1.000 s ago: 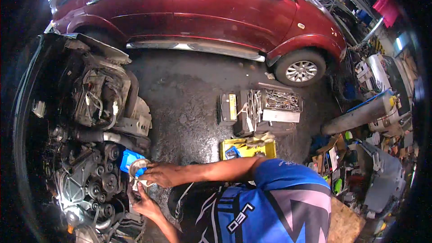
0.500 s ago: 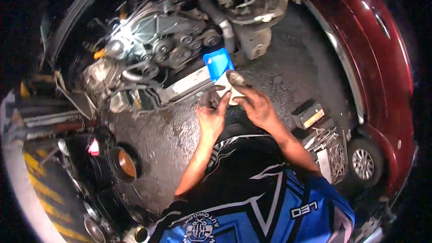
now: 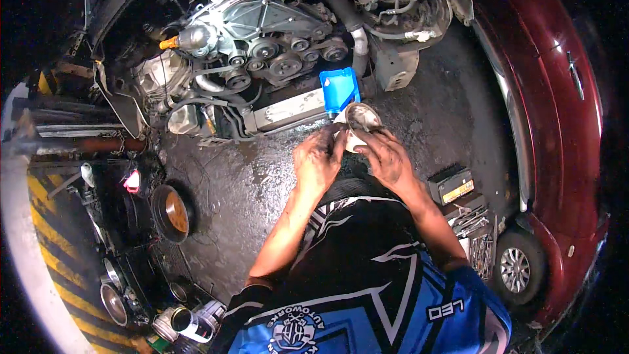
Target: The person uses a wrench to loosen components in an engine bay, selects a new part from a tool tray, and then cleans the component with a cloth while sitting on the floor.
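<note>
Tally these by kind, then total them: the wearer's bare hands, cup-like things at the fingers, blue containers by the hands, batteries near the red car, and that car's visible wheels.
Bare hands: 2 (left hand, right hand)
Cup-like thing: 1
Blue container: 1
Battery: 1
Car wheel: 1
Total: 6
</note>
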The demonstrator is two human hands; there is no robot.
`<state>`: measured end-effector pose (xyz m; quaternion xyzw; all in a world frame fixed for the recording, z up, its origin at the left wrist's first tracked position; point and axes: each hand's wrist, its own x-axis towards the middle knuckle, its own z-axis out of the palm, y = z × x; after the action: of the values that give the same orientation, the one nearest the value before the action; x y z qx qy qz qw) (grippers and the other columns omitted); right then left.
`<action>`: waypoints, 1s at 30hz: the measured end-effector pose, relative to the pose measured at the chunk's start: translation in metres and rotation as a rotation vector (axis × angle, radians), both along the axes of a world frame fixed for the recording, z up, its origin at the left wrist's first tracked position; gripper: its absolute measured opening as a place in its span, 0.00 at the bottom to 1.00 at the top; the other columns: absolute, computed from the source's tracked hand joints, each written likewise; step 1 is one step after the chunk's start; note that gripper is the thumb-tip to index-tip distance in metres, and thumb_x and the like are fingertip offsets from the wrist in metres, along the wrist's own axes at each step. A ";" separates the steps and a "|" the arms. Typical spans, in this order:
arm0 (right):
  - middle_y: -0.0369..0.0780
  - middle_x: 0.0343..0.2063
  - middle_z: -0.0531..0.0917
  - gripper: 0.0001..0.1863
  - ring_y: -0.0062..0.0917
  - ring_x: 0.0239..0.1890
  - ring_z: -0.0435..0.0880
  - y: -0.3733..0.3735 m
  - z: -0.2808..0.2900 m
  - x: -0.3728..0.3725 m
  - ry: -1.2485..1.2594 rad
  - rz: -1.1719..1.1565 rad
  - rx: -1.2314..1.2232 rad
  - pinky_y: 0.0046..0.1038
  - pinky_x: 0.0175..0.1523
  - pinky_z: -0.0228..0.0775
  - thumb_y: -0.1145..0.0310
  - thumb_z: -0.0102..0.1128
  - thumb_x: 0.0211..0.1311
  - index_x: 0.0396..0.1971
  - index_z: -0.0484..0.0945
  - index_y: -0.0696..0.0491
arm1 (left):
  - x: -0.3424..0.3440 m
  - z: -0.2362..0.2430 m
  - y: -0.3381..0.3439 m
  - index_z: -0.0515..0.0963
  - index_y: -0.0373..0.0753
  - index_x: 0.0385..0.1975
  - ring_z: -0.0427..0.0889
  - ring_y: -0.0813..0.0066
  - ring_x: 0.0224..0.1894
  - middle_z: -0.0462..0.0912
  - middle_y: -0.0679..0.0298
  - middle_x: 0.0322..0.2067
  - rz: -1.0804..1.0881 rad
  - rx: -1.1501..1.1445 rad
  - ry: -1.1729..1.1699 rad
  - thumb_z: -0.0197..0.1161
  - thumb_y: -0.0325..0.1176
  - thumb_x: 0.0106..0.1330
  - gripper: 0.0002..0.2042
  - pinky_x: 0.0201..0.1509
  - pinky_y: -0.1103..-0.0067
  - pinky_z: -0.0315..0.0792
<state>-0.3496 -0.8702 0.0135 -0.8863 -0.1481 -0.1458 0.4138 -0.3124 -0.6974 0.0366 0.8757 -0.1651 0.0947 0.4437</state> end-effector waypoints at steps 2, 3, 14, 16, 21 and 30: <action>0.44 0.45 0.82 0.13 0.41 0.48 0.80 -0.001 -0.002 0.000 -0.031 0.041 -0.054 0.39 0.56 0.69 0.73 0.59 0.58 0.44 0.79 0.54 | 0.002 -0.011 0.008 0.80 0.35 0.35 0.83 0.55 0.28 0.82 0.52 0.27 -0.042 0.150 -0.029 0.63 0.31 0.61 0.07 0.31 0.68 0.76; 0.45 0.45 0.82 0.13 0.41 0.48 0.80 -0.002 -0.003 0.000 -0.056 0.077 -0.110 0.39 0.56 0.69 0.72 0.59 0.58 0.44 0.79 0.54 | 0.002 -0.013 0.009 0.79 0.35 0.35 0.83 0.55 0.28 0.82 0.50 0.27 -0.091 0.296 -0.053 0.62 0.31 0.62 0.07 0.31 0.68 0.76; 0.49 0.44 0.81 0.18 0.43 0.48 0.80 0.007 0.002 0.000 0.228 -0.005 0.149 0.37 0.53 0.70 0.64 0.58 0.62 0.49 0.76 0.56 | -0.004 -0.016 0.011 0.78 0.36 0.45 0.83 0.64 0.25 0.82 0.53 0.24 0.102 -0.324 0.271 0.60 0.38 0.66 0.14 0.31 0.72 0.74; 0.49 0.44 0.81 0.19 0.43 0.47 0.80 0.004 0.000 -0.001 0.216 0.010 0.149 0.37 0.52 0.70 0.64 0.58 0.62 0.50 0.75 0.56 | -0.008 -0.009 0.008 0.79 0.36 0.44 0.82 0.65 0.24 0.82 0.53 0.23 0.055 -0.032 0.317 0.63 0.37 0.63 0.14 0.29 0.73 0.73; 0.47 0.58 0.74 0.22 0.39 0.59 0.73 0.006 0.012 -0.005 0.358 0.038 0.121 0.35 0.63 0.62 0.68 0.50 0.64 0.58 0.70 0.55 | -0.013 -0.020 0.002 0.81 0.37 0.39 0.81 0.61 0.22 0.80 0.53 0.21 0.071 -0.109 0.138 0.66 0.35 0.61 0.10 0.27 0.70 0.72; 0.48 0.48 0.79 0.21 0.44 0.53 0.75 0.001 0.007 -0.003 0.266 0.109 0.059 0.37 0.58 0.65 0.61 0.59 0.62 0.51 0.74 0.55 | -0.010 -0.008 0.021 0.75 0.34 0.37 0.82 0.49 0.29 0.81 0.48 0.27 -0.085 0.186 0.053 0.59 0.31 0.65 0.08 0.31 0.64 0.74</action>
<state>-0.3528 -0.8693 0.0207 -0.8760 -0.1357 -0.0088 0.4628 -0.3226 -0.6762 0.0288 0.9075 -0.1983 0.0371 0.3684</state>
